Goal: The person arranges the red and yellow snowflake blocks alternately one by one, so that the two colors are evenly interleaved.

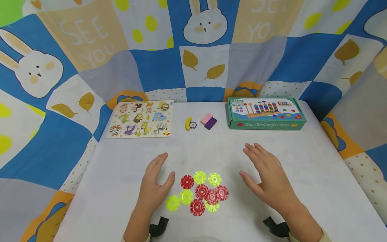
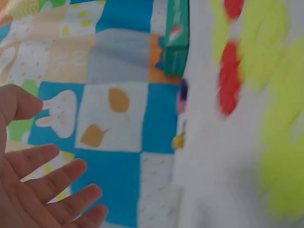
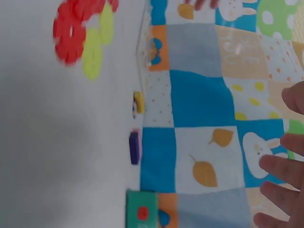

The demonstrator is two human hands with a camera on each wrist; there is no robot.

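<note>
Box [image 1: 266, 125]: "Ring Challenge Game"; contents hidden
Cloth [image 1: 157, 72]: "SEE YOU"
Left hand [image 1: 153, 186], right hand [image 1: 270, 179]: apart, straight-fingered, flanking discs [image 1: 202, 196]

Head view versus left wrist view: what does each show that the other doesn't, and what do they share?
Only the head view shows the right hand, the animal pictures on the puzzle board and the printed top of the Ring Challenge Game box.

Only the left wrist view shows the palm side of the left hand, fingers spread.

Both show red gear-shaped discs, yellow-green gear-shaped discs, that box, the purple block, the pink block, the yellow banana piece and the rabbit-patterned fabric.
</note>
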